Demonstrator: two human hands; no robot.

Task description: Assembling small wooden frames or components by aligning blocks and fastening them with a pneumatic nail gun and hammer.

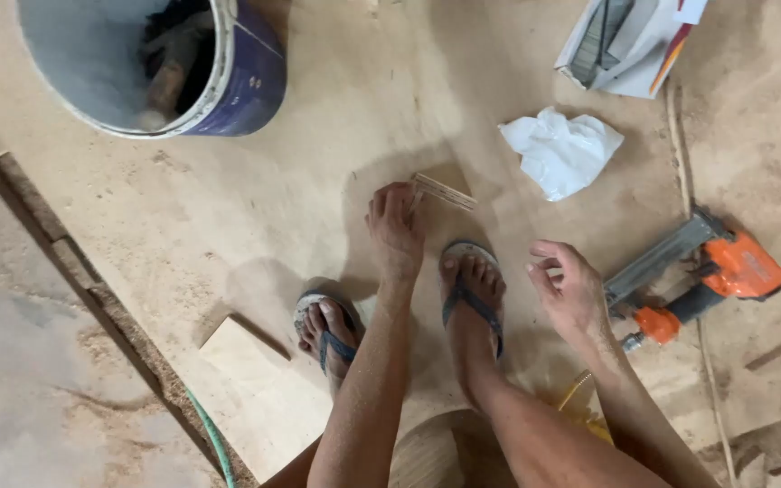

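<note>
My left hand [395,228] reaches down to the dusty plywood floor and pinches one end of a short strip of nails or staples [445,191], which lies just beyond my toes. My right hand [571,291] hovers lower right, fingers curled and apart, holding nothing. It is nearest the orange and grey nail gun [702,271] lying on the floor to its right. My two feet in blue flip-flops [472,298] stand between the hands.
A blue and white bucket [246,86] with tools inside stands at the top left. A crumpled white paper [560,152] and an open box [625,41] lie at the top right. A plywood offcut [259,389] and green hose [214,438] sit lower left, beside the board edge.
</note>
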